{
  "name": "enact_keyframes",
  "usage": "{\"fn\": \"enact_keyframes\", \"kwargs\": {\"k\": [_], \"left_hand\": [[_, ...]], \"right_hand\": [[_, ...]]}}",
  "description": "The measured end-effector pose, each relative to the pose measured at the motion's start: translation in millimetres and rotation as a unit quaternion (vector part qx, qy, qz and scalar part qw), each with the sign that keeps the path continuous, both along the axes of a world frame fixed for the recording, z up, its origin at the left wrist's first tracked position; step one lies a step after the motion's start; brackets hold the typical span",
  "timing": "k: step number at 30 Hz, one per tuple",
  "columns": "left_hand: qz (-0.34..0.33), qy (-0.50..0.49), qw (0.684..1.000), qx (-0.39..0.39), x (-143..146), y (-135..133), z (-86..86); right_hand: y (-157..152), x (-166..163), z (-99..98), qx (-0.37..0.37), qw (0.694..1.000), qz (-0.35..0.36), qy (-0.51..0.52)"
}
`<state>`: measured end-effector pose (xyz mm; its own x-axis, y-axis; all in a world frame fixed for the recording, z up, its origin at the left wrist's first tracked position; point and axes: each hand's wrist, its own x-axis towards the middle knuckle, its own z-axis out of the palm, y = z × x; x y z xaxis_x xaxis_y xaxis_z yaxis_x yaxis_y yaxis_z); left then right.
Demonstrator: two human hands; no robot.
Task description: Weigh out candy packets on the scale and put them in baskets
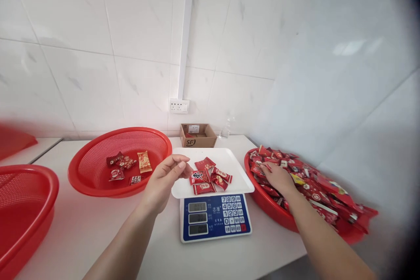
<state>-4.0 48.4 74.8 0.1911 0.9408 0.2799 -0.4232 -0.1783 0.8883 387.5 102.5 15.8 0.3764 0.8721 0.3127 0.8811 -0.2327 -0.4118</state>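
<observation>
My left hand [167,179] hovers at the left edge of the white scale pan [183,190], fingers loosely bent and apart, nothing visibly held. Just beside its fingertips lies a red packet with a black character [199,177]. Several other small red wrapped packets [205,163] are on the pan. Below it is the blue keypad panel of the digital scale [215,218]; its display digits are faint. My right hand [278,178] reaches into a heaped red basket [251,179] of wrapped packets, fingertips closed on a small red packet [268,167] that is partly hidden.
A red mesh basket [98,148] with several packets stands left of the scale, another red basket [42,214] nearer on the left. Behind the scale are a cardboard box [198,140] and a clear bottle [225,129], close to the tiled wall [141,83].
</observation>
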Motion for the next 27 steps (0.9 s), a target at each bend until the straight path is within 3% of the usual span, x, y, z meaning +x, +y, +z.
{"fn": "enact_keyframes", "kwargs": {"k": [7, 20, 27], "left_hand": [[0.014, 0.009, 1.0, -0.008, 0, 4, -1.3], [0.011, 0.028, 0.999, -0.019, 1, 6, -3.3], [-0.002, 0.042, 0.999, -0.016, 1, 9, -6.9]], "right_hand": [[-8, 14, 10.4, 0.117, 0.986, -0.111, 0.03], [-7, 3, -2.7, -0.033, 0.994, -0.098, -0.043], [-10, 3, 0.1, 0.001, 0.994, -0.1, -0.051]]}}
